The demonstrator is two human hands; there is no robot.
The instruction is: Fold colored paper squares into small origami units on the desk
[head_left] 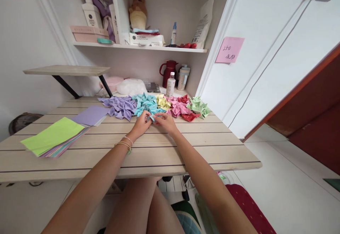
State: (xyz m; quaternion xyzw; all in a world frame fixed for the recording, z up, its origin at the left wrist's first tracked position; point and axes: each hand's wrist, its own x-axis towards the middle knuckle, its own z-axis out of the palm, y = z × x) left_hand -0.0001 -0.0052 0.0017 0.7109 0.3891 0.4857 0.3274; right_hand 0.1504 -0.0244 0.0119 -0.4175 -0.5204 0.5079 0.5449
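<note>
Between my fingertips is a small folded piece of blue paper (152, 118), just above the table's far half. My left hand (142, 123) pinches it from one side, and my right hand (166, 122) closes on it from the other. Behind my hands lie heaps of folded paper pieces: purple pieces (120, 107) at the left, blue pieces (145, 102), yellow pieces (162, 101), pink pieces (178, 107), red pieces (190, 116) and green pieces (199, 107) at the right. The fingers partly hide the held piece, so its exact fold is unclear.
A stack of coloured paper sheets (54, 136) lies on the slatted table (212, 156) at the left, beside purple sheets (90, 115). Behind the heaps stand a clear bottle (170, 85), a red jug (168, 72) and a tumbler (183, 77). A small raised shelf (67, 70) stands at the left.
</note>
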